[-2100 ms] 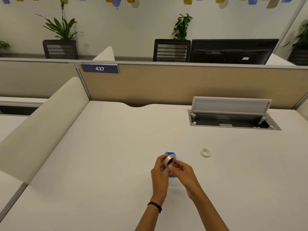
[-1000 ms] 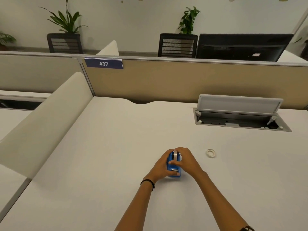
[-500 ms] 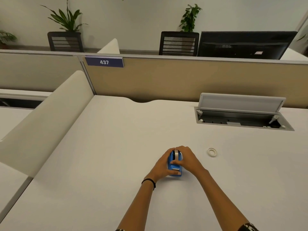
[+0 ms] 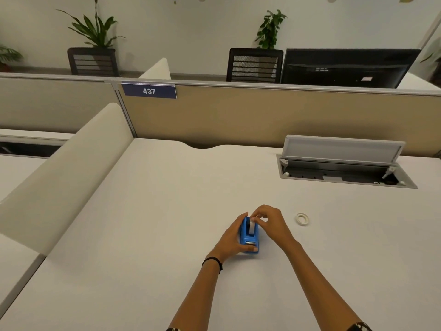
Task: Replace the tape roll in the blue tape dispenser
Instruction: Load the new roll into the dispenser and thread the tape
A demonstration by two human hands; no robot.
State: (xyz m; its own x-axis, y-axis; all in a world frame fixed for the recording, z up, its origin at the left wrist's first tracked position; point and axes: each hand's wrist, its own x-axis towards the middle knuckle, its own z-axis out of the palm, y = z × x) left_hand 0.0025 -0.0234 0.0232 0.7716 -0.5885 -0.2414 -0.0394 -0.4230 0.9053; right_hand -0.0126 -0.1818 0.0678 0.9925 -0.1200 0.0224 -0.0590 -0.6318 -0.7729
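Both forearms enter from the bottom edge, where the elbows are cut off and only scraps of patterned sleeve show. We see the left hand wrapped around the left flank of the blue tape dispenser, thumb laid along its near end, a black wristband behind it. The right hand curls over the dispenser's far end, fingertips pinched on the tape roll seated in the slot; how much of the roll lies under those fingers we cannot make out, nor whether a strip is being drawn. The dispenser stands on the pale counter, between the two hands.

Just right of the right hand, apart from it, lies a small white ring, too small to tell more. Beyond the hands and to the right, a cable hatch is sunk in the counter, its grey lid propped up. A cream divider slopes along the left. Farther off runs a tan partition with a blue plate reading 437; over it we see two dark chair backs, a black monitor and potted plants against a white wall.
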